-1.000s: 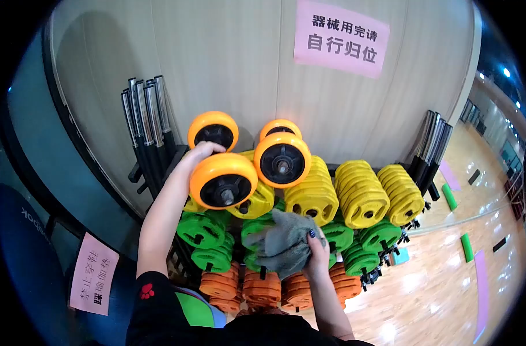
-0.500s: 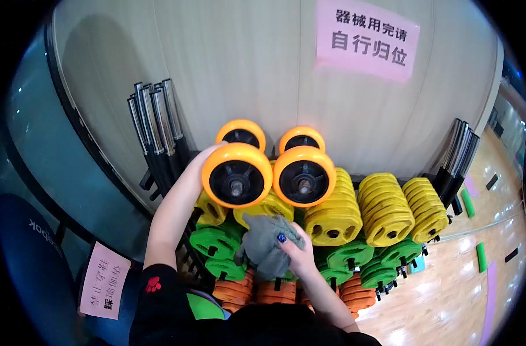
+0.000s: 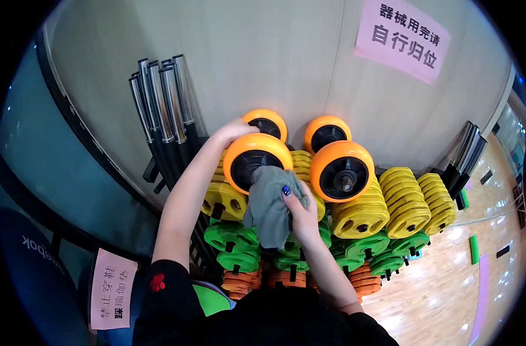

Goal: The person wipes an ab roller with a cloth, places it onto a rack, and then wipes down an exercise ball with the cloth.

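My right hand [image 3: 304, 214] is closed on a bunched grey cloth [image 3: 270, 213], thumb on top. The upper end of the cloth lies against the black hub of the left orange-wheeled roller [image 3: 233, 161] and covers part of it. Behind that front wheel, my left hand [image 3: 237, 130] is closed around the roller between its front and rear wheels; its fingertips are hidden. A second orange-wheeled roller [image 3: 364, 161] rests to the right, its hub facing me. Both rollers sit above rows of yellow weight plates [image 3: 361, 219].
Green plates [image 3: 231, 235] and orange plates [image 3: 241, 281] hang lower on the rack. Metal bars stand upright at left [image 3: 168, 104] and right [image 3: 464, 153]. A pink sign [image 3: 402, 37] is on the wall; another pink sign [image 3: 110, 291] is at lower left.
The right hand has brought the cloth up onto the left roller's front hub. The left roller has shifted away from the right one, and the camera view has shifted.
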Demonstrator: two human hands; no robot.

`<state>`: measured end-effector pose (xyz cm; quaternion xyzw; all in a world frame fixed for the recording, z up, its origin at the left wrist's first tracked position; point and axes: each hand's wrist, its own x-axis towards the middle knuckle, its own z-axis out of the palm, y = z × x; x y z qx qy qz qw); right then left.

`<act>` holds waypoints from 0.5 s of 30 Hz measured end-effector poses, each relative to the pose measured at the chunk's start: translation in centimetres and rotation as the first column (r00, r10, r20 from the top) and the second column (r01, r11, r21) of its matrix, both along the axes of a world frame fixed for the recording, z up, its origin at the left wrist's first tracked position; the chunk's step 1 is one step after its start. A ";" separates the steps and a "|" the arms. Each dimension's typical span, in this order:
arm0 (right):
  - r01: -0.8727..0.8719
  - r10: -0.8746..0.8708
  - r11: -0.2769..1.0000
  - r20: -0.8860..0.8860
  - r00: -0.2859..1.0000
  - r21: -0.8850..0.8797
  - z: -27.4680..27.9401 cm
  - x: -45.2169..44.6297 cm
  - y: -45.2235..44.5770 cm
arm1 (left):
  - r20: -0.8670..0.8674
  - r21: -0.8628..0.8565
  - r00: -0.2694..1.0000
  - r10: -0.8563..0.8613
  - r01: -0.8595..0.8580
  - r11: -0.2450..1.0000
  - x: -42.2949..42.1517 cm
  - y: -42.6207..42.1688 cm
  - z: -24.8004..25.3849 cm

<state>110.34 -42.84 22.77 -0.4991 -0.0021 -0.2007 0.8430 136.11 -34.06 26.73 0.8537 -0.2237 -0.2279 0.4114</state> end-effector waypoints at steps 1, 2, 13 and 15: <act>0.002 -0.002 0.999 0.003 1.000 0.041 -0.8 0.9 0.0 | -0.013 -0.086 1.000 0.024 -0.025 0.996 -0.7 0.3 0.3; 0.005 -0.005 0.999 0.009 1.000 0.045 -1.2 1.7 -0.1 | -0.028 -0.171 0.999 0.043 -0.047 0.984 -1.5 0.6 0.7; 0.094 -0.097 0.993 0.032 0.995 0.072 -0.8 2.7 1.2 | 0.917 -0.225 0.329 0.227 -0.043 0.973 -10.4 1.0 -0.5; 0.108 -0.113 0.991 0.060 0.992 0.079 -2.0 3.9 1.0 | 0.934 -0.215 0.281 0.220 -0.049 0.975 -10.2 0.9 -0.7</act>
